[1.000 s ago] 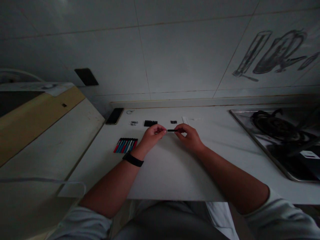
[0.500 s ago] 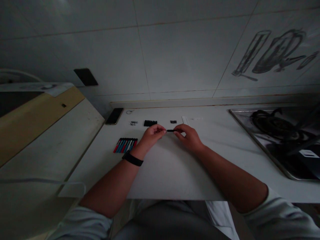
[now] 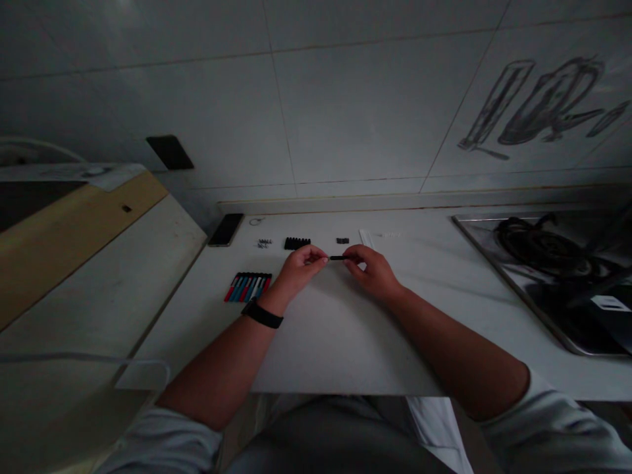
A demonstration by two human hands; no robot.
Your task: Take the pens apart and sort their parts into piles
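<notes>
Between my two hands, just above the white counter, a short black tube-like piece [image 3: 338, 258] lies level. The fingertips of my left hand [image 3: 307, 263] pinch its left end, where a small pale bit shows. My right hand [image 3: 369, 266] grips the right end between thumb and fingers. Behind my left hand is a row of short black cylinders [image 3: 297, 243]; a few small dark pieces [image 3: 342, 241] lie behind the held part. Red, blue and white pen-like barrels with black ends [image 3: 248, 287] sit in a row left of my left wrist.
Small metallic pieces [image 3: 264, 243] and a phone [image 3: 226, 230] lie at the counter's back left, near a thin ring [image 3: 256, 222]. Clear thin strips [image 3: 366, 237] lie behind my right hand. A gas stove [image 3: 538, 263] is to the right, a pale box-like cabinet [image 3: 123, 276] to the left.
Both hands stay in place. A little pale bit now shows at the left end of the black piece, by my left fingertips; otherwise nothing has moved.
</notes>
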